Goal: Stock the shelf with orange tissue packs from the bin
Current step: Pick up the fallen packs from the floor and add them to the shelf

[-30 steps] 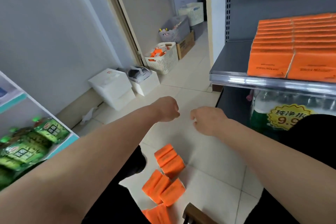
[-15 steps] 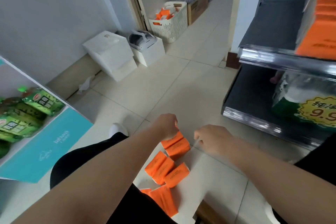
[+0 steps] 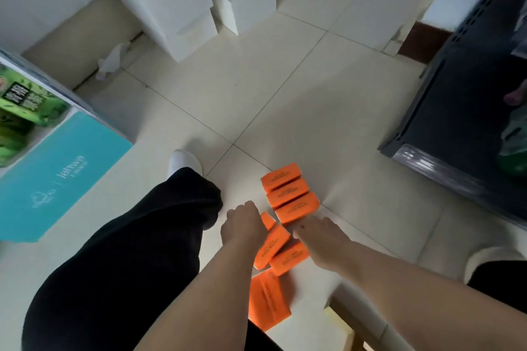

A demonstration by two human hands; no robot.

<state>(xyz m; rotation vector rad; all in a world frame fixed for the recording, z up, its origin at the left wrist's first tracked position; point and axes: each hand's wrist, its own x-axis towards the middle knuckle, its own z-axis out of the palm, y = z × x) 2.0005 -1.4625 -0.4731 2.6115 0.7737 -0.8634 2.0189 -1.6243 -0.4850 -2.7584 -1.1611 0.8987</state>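
Observation:
Several orange tissue packs lie on the tiled floor in front of me. Three sit side by side in a row; two more lie angled just below them, and one lies flat nearest me. My left hand is lowered onto the left edge of the group, next to a small, partly hidden pack. At the right, my right hand reaches the gap between the row and the angled pair. Both hands show only their backs, with the fingers hidden. The dark bottom shelf stands at the right.
My left leg in black trousers and a white shoe stand left of the packs; another white shoe is at the right. White boxes line the wall. A teal box and green packets are at left. A box edge is near me.
My view has tipped from the upper shelf down to the floor. Both hands have dropped from mid-air to the orange packs on the tiles.

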